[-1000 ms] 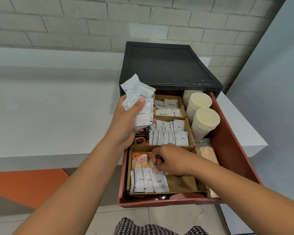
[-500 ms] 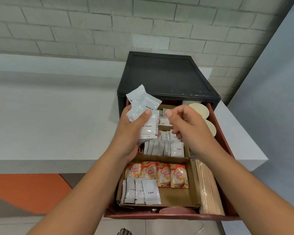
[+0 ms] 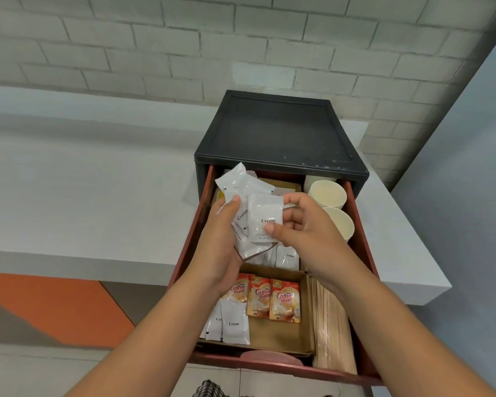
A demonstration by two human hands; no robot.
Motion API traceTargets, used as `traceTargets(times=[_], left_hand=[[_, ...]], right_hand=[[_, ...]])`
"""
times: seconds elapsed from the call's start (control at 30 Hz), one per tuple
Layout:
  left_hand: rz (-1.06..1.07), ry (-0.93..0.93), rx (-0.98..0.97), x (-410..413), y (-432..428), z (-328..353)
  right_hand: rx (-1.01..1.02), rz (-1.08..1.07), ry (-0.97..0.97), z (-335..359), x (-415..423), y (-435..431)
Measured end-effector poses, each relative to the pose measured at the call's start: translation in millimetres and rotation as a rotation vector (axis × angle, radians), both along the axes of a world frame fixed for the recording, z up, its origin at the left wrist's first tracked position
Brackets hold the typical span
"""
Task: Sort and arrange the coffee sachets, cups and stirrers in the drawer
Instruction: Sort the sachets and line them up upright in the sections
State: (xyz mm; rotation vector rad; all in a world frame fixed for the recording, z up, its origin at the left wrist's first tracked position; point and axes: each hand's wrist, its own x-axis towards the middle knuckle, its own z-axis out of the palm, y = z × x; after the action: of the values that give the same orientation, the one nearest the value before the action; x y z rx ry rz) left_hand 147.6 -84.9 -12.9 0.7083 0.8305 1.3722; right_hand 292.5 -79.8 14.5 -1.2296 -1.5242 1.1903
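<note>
The left hand curled round a fan of white cream sachets above the open red drawer, right hand pinched the front sachet by its edges, paper cups sat at the drawer's back right, wooden stirrers lay along its right side.

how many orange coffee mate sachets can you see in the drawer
3, side by side in the front cardboard compartment: left sachet partly behind the left hand, middle sachet, right sachet. More may be hidden under that hand.
</note>
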Motion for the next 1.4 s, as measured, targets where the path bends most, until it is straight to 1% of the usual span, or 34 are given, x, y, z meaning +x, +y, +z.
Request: traceTargets(times=[0.17, 0.4, 0.47, 0.53, 0.6, 0.63, 0.7, 0.77, 0.87, 0.97, 1.07, 1.2, 1.3, 1.4], left_hand=[[0.011, 0.009, 0.015, 3, -6, -2], [0.004, -0.016, 0.018, 9, -10, -8], [0.02, -0.013, 0.022, 10, -10, -10], [0.064, -0.001, 0.007, 11, -9, -11], [0.113, 0.031, 0.01, 12, -9, -12], [0.133, 0.048, 0.024, 13, -9, -12], [0.165, 0.07, 0.059, 16, -10, -12], [0.189, 0.098, 0.087, 20, -11, -11], [0.215, 0.146, 0.12, 24, -14, -11], [0.215, 0.131, 0.121, 22, -16, -11], [0.201, 0.103, 0.12, 20, -17, -13], [0.178, 0.07, 0.11, 19, -18, -14], [0.151, 0.048, 0.101, 18, -17, -14], [0.128, 0.064, 0.089, 17, -17, -14]], right_hand=[[-0.035, 0.018, 0.058, -1, 10, -6], [0.001, 0.006, 0.032, -2, 13, -7], [0.003, -0.061, 0.032, -3, 14, -6], [0.044, -0.182, 0.065, -2, 15, -6], [0.184, -0.301, 0.015, 1, 14, -8], [0.264, -0.328, -0.029, 3, 13, -9], [0.376, -0.298, -0.091, 5, 8, -13], [0.403, -0.229, -0.138, 5, 0, -15], [0.352, -0.107, -0.162, 3, -12, -17], [0.27, -0.035, -0.12, 0, -12, -18], [0.219, -0.03, -0.108, -3, -8, -15], [0.299, -0.14, -0.257, -4, -6, -11], [0.262, -0.09, -0.302, -1, -2, -7], [0.221, -0.017, -0.32, 3, 3, -3]])
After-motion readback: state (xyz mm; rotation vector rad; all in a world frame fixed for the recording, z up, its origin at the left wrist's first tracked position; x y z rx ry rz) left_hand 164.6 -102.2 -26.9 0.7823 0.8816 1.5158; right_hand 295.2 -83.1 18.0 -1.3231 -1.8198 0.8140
